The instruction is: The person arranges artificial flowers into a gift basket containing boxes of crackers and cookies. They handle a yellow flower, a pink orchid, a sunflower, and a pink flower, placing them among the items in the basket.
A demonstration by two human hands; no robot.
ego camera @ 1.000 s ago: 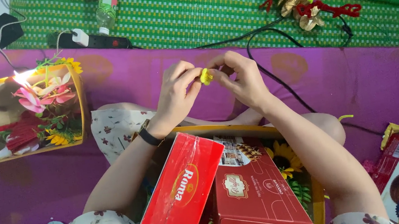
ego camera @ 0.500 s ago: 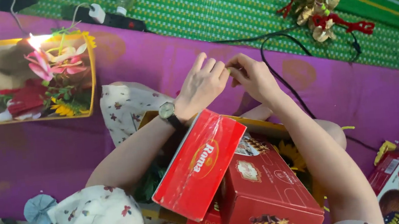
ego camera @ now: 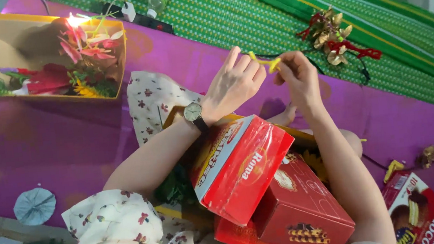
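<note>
1. The left hand (ego camera: 234, 85) is raised over the purple cloth (ego camera: 42, 151), fingers pointing up and far, with a wristwatch (ego camera: 193, 112) on the wrist.
2. Its fingertips are pinched shut on one end of a thin yellow ribbon (ego camera: 267, 64); the strip runs from them rightward.
3. The right hand (ego camera: 298, 78) is just beside the left, and its thumb and forefinger are closed on the other end of the ribbon, where the strip bunches into a small yellow fold.
4. So the ribbon lies between the two hands, held taut across the small gap, above the cloth and not touching it.
5. Near the person, under both forearms, lie red boxes (ego camera: 243, 167) stacked at angles in a yellow tray.
6. At the far left a shallow yellow box (ego camera: 35, 28) holds flowers and green leaves.
7. Far right, on the green mat (ego camera: 248, 11), lies a gold and red ornament (ego camera: 334, 37).
8. Another red snack box (ego camera: 420, 213) lies at the near right edge.
</note>
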